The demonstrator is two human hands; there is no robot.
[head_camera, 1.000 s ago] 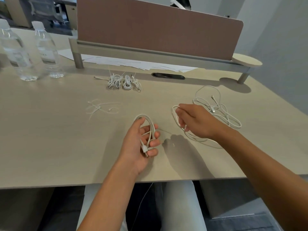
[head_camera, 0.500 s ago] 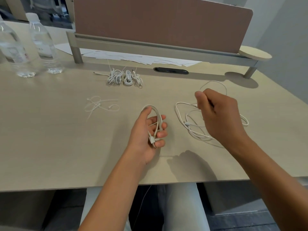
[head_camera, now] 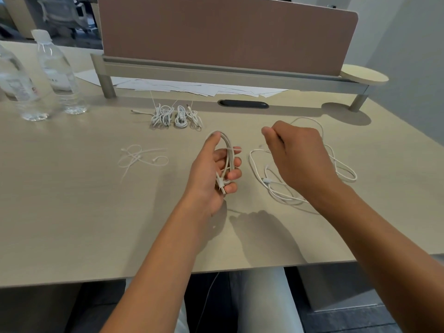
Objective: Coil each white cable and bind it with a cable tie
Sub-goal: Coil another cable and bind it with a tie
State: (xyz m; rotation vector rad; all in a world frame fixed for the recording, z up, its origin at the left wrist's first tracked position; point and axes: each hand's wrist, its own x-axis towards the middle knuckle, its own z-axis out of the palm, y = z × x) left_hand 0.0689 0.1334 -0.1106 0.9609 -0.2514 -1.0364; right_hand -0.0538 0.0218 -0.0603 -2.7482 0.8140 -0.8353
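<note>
White coiled cable (head_camera: 227, 159) gripped in left hand (head_camera: 211, 174), mid-bench (head_camera: 72, 212). Right hand (head_camera: 295, 159) curled, pinching loose cable (head_camera: 276, 188) strand at right. Cable ties (head_camera: 139, 157) left. Bottle (head_camera: 60, 75) labels unreadable.

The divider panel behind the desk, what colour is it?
The divider panel is a dusty pinkish-brown, plain with no pattern; the head view shows it.

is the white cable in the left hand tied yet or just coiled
Just coiled: the white cable coil sits in looped strands gripped by the left hand, with no tie visible around it.
</note>
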